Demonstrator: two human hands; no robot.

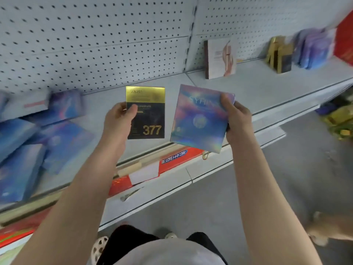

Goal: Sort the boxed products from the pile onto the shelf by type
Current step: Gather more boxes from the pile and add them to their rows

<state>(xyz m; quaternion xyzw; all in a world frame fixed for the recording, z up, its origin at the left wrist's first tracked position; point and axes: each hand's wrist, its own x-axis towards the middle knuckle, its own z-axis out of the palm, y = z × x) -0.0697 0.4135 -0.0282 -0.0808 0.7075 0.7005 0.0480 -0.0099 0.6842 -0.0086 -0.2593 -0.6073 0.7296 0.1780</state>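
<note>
My left hand (118,119) grips a black and gold box marked 377 (148,119) by its left edge, upright above the shelf (267,88). My right hand (236,119) holds an iridescent blue-purple box (198,119) by its right edge, tilted a little. A pile of several blue-purple boxes (38,134) lies jumbled on the shelf at the left. Upright at the right stand a white box with a brown spine (221,58), gold and black boxes (280,54) and blue-purple boxes (315,46).
A white pegboard (95,44) backs the shelf. A lower shelf holds red flat boxes (177,161). A red box (345,39) stands at the far right. Yellow and green goods (340,123) lie on the grey floor at the right.
</note>
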